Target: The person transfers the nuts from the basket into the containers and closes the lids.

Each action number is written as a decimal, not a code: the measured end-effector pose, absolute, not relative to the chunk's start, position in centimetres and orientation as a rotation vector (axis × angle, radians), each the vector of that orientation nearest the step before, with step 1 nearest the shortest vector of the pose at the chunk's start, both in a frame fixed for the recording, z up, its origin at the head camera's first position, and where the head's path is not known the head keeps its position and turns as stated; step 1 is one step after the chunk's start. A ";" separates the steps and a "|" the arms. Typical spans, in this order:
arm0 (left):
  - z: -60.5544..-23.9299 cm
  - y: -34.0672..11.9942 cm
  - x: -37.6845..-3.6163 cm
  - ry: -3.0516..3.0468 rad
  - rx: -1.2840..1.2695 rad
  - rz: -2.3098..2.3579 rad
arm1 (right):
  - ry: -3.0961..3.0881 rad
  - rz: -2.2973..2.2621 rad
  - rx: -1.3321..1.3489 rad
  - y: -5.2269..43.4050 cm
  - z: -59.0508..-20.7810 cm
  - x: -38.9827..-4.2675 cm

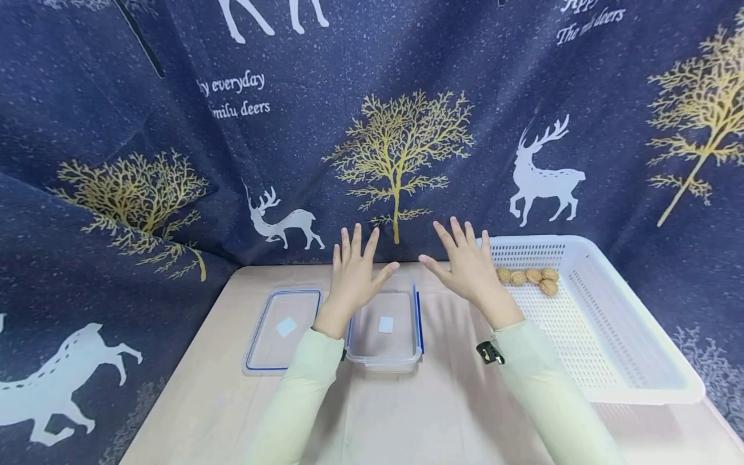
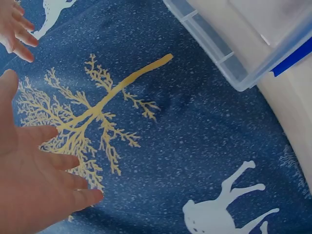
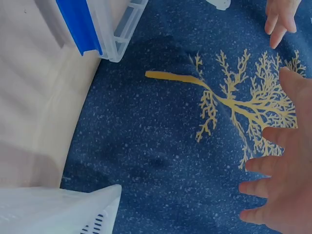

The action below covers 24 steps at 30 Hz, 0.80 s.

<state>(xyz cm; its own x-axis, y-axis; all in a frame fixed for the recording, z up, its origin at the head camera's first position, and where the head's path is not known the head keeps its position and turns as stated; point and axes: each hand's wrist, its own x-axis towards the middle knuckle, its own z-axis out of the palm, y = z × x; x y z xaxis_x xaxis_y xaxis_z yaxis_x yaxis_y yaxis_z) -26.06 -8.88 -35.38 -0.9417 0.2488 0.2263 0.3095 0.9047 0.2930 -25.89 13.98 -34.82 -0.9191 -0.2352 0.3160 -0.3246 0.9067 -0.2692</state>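
Pale wooden table (image 1: 442,413) carries clear container (image 1: 386,336), flat lid (image 1: 283,330), white basket (image 1: 604,323).

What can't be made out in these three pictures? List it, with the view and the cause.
- Walnuts in the white basket: head view, too small to count surely; part hidden behind the right hand.
- Clear container: head view, its left edge covered by the left hand; both wrist views cut it at the frame edge.
- Lid: in neither wrist view.
- Black object at the right sleeve: too small to identify.
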 end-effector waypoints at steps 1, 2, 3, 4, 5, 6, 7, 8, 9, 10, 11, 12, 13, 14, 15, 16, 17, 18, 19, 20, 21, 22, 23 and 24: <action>-35.5 -8.9 -26.0 -2.882 -0.429 -0.494 | -2.784 0.467 0.424 14.1 -34.8 -26.0; -35.5 -9.0 -26.0 -2.875 -0.432 -0.502 | -2.775 0.465 0.427 14.2 -34.8 -26.1; -35.6 -9.1 -26.0 -2.870 -0.435 -0.512 | -2.766 0.470 0.429 14.3 -34.8 -26.1; -35.7 -9.2 -25.9 -2.865 -0.436 -0.517 | -2.756 0.476 0.432 14.5 -34.8 -26.2; -35.8 -9.2 -25.9 -2.857 -0.438 -0.522 | -2.746 0.475 0.434 14.6 -34.8 -26.3; -35.9 -9.3 -25.9 -2.847 -0.443 -0.528 | -2.735 0.485 0.438 14.7 -34.8 -26.4; -36.0 -9.4 -25.8 -2.837 -0.448 -0.533 | -2.723 0.492 0.443 14.9 -34.8 -26.5; -36.1 -9.5 -25.8 -2.827 -0.452 -0.537 | -2.716 0.494 0.445 15.0 -34.8 -26.6; -36.2 -9.6 -25.7 -2.819 -0.457 -0.543 | -2.709 0.501 0.449 15.2 -34.7 -26.7; -36.3 -9.6 -25.7 -2.809 -0.463 -0.549 | -2.703 0.502 0.453 15.3 -34.7 -26.8; -36.4 -9.7 -25.6 -2.797 -0.471 -0.555 | -2.701 0.504 0.456 15.4 -34.7 -26.9; -36.5 -9.8 -25.6 -2.788 -0.478 -0.567 | -2.699 0.506 0.459 15.5 -34.7 -27.0; -36.7 -9.9 -25.5 -2.781 -0.482 -0.576 | -2.701 0.506 0.461 15.7 -34.7 -27.0; -36.8 -10.0 -25.5 -2.770 -0.488 -0.591 | -2.702 0.508 0.463 15.8 -34.7 -27.1; -36.9 -10.0 -25.4 -2.761 -0.493 -0.609 | -2.701 0.517 0.465 15.9 -34.6 -27.2; -37.1 -10.1 -25.4 -2.751 -0.497 -0.626 | -2.702 0.523 0.465 16.1 -34.6 -27.3; -37.2 -10.2 -25.4 -2.740 -0.499 -0.645 | -2.702 0.531 0.464 16.2 -34.6 -27.4; -37.3 -10.2 -25.3 -2.734 -0.499 -0.660 | -2.702 0.533 0.461 16.4 -34.6 -27.5; -37.5 -10.3 -25.3 -2.727 -0.498 -0.679 | -2.703 0.540 0.459 16.6 -34.5 -27.7; -37.6 -10.4 -25.3 -2.721 -0.496 -0.701 | -2.703 0.549 0.454 16.7 -34.5 -27.8; -37.8 -10.5 -25.2 -2.718 -0.492 -0.722 | -2.705 0.557 0.448 16.9 -34.4 -27.9; -38.0 -10.6 -25.2 -2.715 -0.487 -0.742 | -2.709 0.561 0.444 17.1 -34.4 -27.9; -38.1 -10.7 -25.2 -2.712 -0.482 -0.767 | -2.710 0.567 0.441 17.3 -34.3 -28.0; -38.3 -10.8 -25.2 -2.707 -0.477 -0.793 | -2.713 0.571 0.435 17.4 -34.3 -28.0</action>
<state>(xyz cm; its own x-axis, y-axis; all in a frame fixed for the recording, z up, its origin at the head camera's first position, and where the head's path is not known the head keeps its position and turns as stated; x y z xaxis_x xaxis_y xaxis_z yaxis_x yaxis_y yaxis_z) -25.19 -10.80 -38.32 -0.9063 0.2327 0.3527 0.3862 0.7949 0.4679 -28.01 17.44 -34.29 -0.8978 -0.2243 0.3789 -0.3580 0.8729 -0.3315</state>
